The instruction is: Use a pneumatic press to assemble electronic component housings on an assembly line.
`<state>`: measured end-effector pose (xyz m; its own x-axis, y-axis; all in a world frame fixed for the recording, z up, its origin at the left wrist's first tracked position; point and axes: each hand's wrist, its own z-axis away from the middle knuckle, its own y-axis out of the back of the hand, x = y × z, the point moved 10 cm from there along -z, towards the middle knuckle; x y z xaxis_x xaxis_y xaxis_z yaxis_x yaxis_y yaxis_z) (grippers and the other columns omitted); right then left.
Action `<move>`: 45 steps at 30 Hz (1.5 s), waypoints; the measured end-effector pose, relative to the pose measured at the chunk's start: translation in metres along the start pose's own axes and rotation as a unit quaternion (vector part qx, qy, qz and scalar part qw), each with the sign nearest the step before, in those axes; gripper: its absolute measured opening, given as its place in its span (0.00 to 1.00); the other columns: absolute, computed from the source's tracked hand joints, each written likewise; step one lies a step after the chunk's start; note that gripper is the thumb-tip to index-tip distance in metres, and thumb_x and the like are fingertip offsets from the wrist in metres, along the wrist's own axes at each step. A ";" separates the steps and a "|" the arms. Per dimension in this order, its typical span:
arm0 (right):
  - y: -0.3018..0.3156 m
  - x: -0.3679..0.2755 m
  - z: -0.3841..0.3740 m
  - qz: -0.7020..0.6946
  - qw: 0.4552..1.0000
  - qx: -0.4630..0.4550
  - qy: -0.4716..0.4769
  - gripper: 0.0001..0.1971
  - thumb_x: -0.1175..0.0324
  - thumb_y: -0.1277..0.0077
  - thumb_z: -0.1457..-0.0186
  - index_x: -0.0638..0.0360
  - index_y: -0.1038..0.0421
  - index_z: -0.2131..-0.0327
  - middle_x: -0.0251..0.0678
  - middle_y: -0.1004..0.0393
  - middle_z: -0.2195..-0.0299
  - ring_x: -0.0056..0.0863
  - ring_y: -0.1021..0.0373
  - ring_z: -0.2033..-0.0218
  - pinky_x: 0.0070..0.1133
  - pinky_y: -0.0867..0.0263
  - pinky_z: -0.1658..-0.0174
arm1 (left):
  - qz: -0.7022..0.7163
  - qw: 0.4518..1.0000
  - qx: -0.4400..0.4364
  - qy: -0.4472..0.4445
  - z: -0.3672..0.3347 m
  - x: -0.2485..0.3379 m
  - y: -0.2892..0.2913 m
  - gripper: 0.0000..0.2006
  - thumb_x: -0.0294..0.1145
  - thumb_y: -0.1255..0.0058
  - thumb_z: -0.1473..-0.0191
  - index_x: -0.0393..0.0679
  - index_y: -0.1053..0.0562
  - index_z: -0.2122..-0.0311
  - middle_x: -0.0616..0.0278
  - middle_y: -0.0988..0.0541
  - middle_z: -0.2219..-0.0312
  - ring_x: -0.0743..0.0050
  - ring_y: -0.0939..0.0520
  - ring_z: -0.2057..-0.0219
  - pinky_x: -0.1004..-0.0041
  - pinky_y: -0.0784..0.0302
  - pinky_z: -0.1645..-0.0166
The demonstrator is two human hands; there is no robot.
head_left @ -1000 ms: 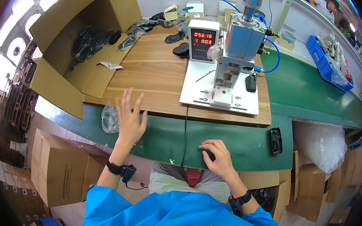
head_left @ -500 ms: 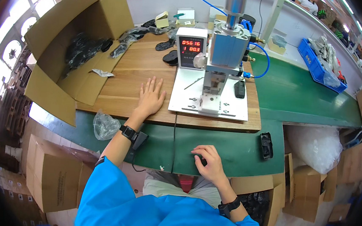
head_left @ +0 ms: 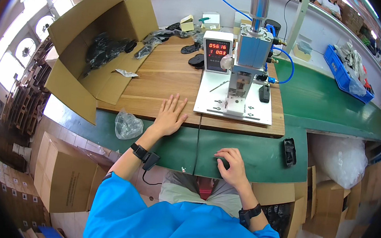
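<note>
My left hand (head_left: 169,118) lies flat near the front edge of the wooden board (head_left: 155,80), fingers spread, holding nothing. Over the green tabletop near its front edge is my right hand (head_left: 233,165). Its fingers are loosely curved and the thumb stands apart; the space under the palm is dark, and no held thing can be made out. Ahead stands a pneumatic press (head_left: 251,50) on a white base plate (head_left: 209,103). A black plastic part (head_left: 264,93) sits on that plate, right of the press. Left of the press is a counter box (head_left: 218,52) with a lit red display.
A large open carton (head_left: 74,93) holding black bagged items stands at the left. A clear plastic bag (head_left: 128,125) lies beside my left forearm. Right of my right hand is a black tray-like part (head_left: 289,152). Farther right stands a blue crate (head_left: 337,70). A black cable (head_left: 198,142) crosses the table.
The whole view has shifted, moving the bench rightward in the picture. My left hand has slid slightly back toward me on the board. My right hand stays at about the same place.
</note>
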<state>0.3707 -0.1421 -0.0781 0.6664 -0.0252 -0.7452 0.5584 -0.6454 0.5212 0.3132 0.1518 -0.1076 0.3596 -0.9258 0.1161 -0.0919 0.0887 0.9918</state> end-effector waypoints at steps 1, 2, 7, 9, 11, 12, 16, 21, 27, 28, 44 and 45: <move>-0.001 -0.002 0.001 -0.002 1.000 -0.001 0.004 0.09 0.77 0.41 0.45 0.59 0.19 0.60 0.37 0.21 0.57 0.41 0.27 0.51 0.33 0.29 0.47 | 0.009 1.000 0.002 -0.003 0.004 -0.001 0.000 0.35 0.57 0.67 0.27 0.54 0.51 0.22 0.43 0.55 0.23 0.40 0.58 0.22 0.46 0.66 0.22; -0.004 -0.004 0.002 -0.008 1.000 -0.007 0.005 0.09 0.76 0.41 0.45 0.58 0.19 0.60 0.37 0.21 0.57 0.41 0.27 0.51 0.33 0.30 0.46 | 0.007 1.000 0.004 0.000 0.011 -0.003 -0.001 0.35 0.57 0.67 0.27 0.54 0.51 0.22 0.43 0.55 0.23 0.40 0.58 0.22 0.46 0.66 0.22; -0.005 0.001 0.002 -0.035 0.999 -0.010 0.002 0.09 0.75 0.41 0.45 0.57 0.19 0.60 0.36 0.20 0.56 0.40 0.28 0.50 0.34 0.31 0.44 | 0.009 0.999 -0.022 -0.037 0.020 -0.002 0.006 0.33 0.55 0.65 0.27 0.53 0.47 0.23 0.40 0.49 0.25 0.38 0.51 0.24 0.46 0.57 0.22; -0.007 0.000 0.002 -0.028 0.999 -0.026 -0.009 0.08 0.74 0.41 0.44 0.56 0.19 0.60 0.36 0.20 0.56 0.40 0.27 0.50 0.34 0.31 0.44 | 0.069 0.995 -0.044 -0.057 0.011 -0.008 0.021 0.31 0.51 0.61 0.27 0.52 0.43 0.25 0.40 0.43 0.28 0.38 0.43 0.27 0.47 0.50 0.24; -0.007 0.002 0.001 -0.022 0.999 -0.033 -0.014 0.08 0.73 0.41 0.44 0.56 0.19 0.60 0.35 0.20 0.56 0.39 0.27 0.50 0.33 0.31 0.45 | 0.131 0.986 -0.067 -0.081 -0.008 -0.012 0.044 0.28 0.48 0.57 0.28 0.50 0.39 0.27 0.40 0.37 0.31 0.38 0.36 0.30 0.48 0.43 0.26; -0.005 0.005 0.003 -0.011 0.999 -0.041 -0.021 0.08 0.73 0.41 0.44 0.55 0.19 0.60 0.35 0.20 0.56 0.39 0.27 0.50 0.33 0.32 0.45 | 0.120 0.990 -0.039 -0.065 -0.021 -0.018 0.061 0.27 0.45 0.54 0.29 0.50 0.36 0.30 0.40 0.33 0.34 0.38 0.32 0.33 0.49 0.39 0.28; -0.009 0.001 -0.001 0.001 0.998 -0.066 -0.015 0.07 0.75 0.42 0.45 0.55 0.19 0.63 0.34 0.19 0.57 0.37 0.26 0.53 0.30 0.32 0.49 | -0.033 0.990 0.126 -0.060 -0.086 -0.101 0.103 0.30 0.45 0.49 0.33 0.51 0.36 0.29 0.41 0.31 0.36 0.39 0.35 0.31 0.41 0.42 0.28; -0.006 0.009 -0.006 -0.056 0.995 -0.057 -0.055 0.09 0.79 0.43 0.49 0.56 0.19 0.65 0.35 0.17 0.63 0.36 0.24 0.59 0.30 0.30 0.51 | -0.036 0.976 0.165 0.140 -0.216 -0.261 0.139 0.38 0.59 0.50 0.37 0.60 0.43 0.25 0.46 0.39 0.28 0.41 0.45 0.26 0.31 0.52 0.27; -0.002 0.023 -0.004 -0.037 0.996 -0.039 -0.075 0.07 0.80 0.45 0.54 0.58 0.20 0.71 0.35 0.17 0.70 0.36 0.23 0.67 0.29 0.27 0.58 | -0.038 0.947 0.112 0.298 -0.335 -0.355 0.127 0.43 0.71 0.53 0.40 0.75 0.49 0.24 0.52 0.49 0.23 0.43 0.54 0.22 0.26 0.58 0.27; -0.003 0.022 -0.004 -0.035 0.995 -0.049 -0.076 0.06 0.78 0.45 0.54 0.58 0.20 0.71 0.34 0.16 0.70 0.36 0.22 0.67 0.29 0.27 0.58 | -0.017 0.949 0.102 0.299 -0.348 -0.361 0.121 0.41 0.72 0.54 0.40 0.78 0.48 0.24 0.52 0.52 0.23 0.40 0.58 0.22 0.25 0.61 0.27; -0.015 0.010 -0.017 0.002 0.994 -0.097 -0.039 0.04 0.73 0.42 0.53 0.55 0.20 0.70 0.32 0.17 0.70 0.35 0.23 0.68 0.29 0.29 0.61 | -0.032 0.977 -0.028 0.209 -0.380 -0.368 0.052 0.35 0.56 0.49 0.39 0.82 0.42 0.27 0.58 0.58 0.22 0.29 0.50 0.25 0.21 0.47 0.31; -0.016 0.009 -0.017 0.007 0.995 -0.095 -0.034 0.05 0.73 0.42 0.53 0.55 0.20 0.70 0.32 0.17 0.70 0.35 0.23 0.68 0.29 0.30 0.61 | -0.037 0.981 -0.022 0.188 -0.374 -0.359 0.050 0.35 0.55 0.49 0.39 0.82 0.42 0.27 0.58 0.57 0.22 0.28 0.49 0.26 0.21 0.45 0.32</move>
<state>0.3761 -0.1194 -0.0856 0.6434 -0.0893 -0.7603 0.6372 -0.4881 0.5965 0.5267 0.6256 -0.0801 0.6819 -0.7299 0.0467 -0.0149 0.0499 0.9986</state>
